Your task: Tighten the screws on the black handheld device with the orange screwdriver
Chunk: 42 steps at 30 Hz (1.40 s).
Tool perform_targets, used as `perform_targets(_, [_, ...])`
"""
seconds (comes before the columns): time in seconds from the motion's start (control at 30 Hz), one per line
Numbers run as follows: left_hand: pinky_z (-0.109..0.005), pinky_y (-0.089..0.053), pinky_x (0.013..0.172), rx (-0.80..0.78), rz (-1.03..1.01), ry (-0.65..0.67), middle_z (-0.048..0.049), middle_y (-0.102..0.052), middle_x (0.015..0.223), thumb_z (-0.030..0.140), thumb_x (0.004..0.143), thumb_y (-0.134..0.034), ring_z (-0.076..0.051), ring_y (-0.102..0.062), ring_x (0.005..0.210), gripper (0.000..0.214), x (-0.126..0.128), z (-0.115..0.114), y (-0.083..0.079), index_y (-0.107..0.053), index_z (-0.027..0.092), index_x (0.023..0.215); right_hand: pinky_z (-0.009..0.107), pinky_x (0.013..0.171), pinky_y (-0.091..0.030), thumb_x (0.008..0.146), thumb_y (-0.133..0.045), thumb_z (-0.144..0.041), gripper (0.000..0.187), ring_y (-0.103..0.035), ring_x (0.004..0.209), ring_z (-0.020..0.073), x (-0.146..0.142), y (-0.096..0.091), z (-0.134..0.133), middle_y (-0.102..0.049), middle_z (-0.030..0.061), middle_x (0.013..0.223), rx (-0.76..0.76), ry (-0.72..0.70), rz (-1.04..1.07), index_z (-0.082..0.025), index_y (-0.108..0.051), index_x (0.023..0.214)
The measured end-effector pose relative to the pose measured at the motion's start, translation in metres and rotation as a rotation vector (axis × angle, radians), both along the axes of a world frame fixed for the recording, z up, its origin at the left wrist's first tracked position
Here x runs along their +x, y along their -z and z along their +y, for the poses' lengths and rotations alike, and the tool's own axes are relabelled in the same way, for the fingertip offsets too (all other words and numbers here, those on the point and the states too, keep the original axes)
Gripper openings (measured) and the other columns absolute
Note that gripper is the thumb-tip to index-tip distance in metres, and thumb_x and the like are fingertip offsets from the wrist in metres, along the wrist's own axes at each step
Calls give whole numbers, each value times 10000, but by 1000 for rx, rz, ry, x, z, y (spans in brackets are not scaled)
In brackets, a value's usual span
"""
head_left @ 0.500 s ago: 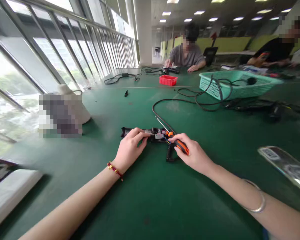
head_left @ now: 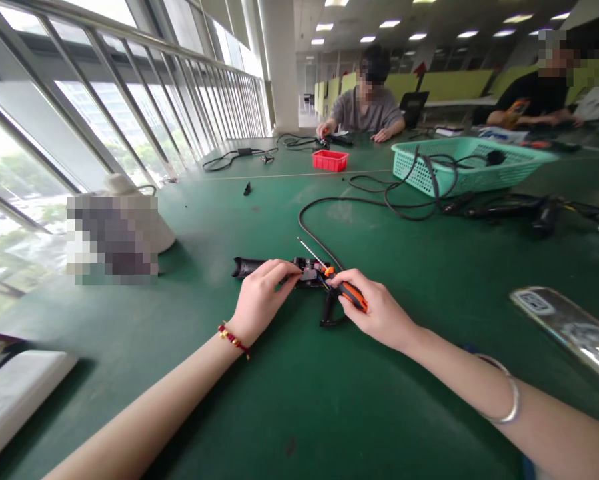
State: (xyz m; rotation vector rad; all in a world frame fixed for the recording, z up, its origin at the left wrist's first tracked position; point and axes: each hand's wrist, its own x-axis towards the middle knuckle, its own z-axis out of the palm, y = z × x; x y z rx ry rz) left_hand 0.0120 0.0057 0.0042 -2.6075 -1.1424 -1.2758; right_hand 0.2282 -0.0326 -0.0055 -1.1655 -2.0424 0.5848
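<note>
Ideally, with left hand (head_left: 265, 293) pinching the device (head_left: 310, 275) and right hand (head_left: 383, 312) gripping the screwdriver (head_left: 353, 295), I'd avoid snagging wires (head_left: 323, 283).

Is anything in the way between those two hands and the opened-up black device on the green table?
Nothing visible blocks the left hand; it is right at the opened black device. The right hand, close by, holds an orange-and-black screwdriver; I see no other object between.

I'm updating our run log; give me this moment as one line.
left hand: touching device | right hand: holding screwdriver | red bin: beyond device
</note>
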Motion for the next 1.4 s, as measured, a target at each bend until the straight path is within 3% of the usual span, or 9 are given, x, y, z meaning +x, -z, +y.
perform_targets(0.57, [-218,-487,683,216,254,46,-42,-664,905,199,896,-478,-116,-583,779,170,-2,2,-2,-635,170,953,245,763,-445,810,-476,-149,240,-594,820,133,-1,0,0,-620,14,972,19,-5,12,-231,-478,1036])
perform_targets(0.83, [-273,-477,716,253,362,-54,-46,-636,908,245,874,-503,-144,-577,802,215,-4,-7,-6,-617,192,1047,226,702,-447,820,-474,-164,221,-590,747,122,2,-1,-1,-627,23,947,45,-7,-59,-224,-480,1034])
perform_targets(1.03, [-243,-436,568,205,514,-88,-15,-583,667,274,862,-471,-130,-552,634,218,-1,-17,-5,-616,168,737,240,710,-457,823,-470,-177,216,-598,750,131,3,0,-1,-633,33,964,68,-22,-79,-226,-488,1032])
perform_targets(1.4, [-233,-439,536,212,575,-24,-35,-582,684,215,854,-456,-139,-555,643,222,-6,-13,-2,-652,157,767,269,789,-468,816,-471,-161,245,-610,891,161,6,1,0,-628,40,1025,89,-49,-96,-239,-484,1049])
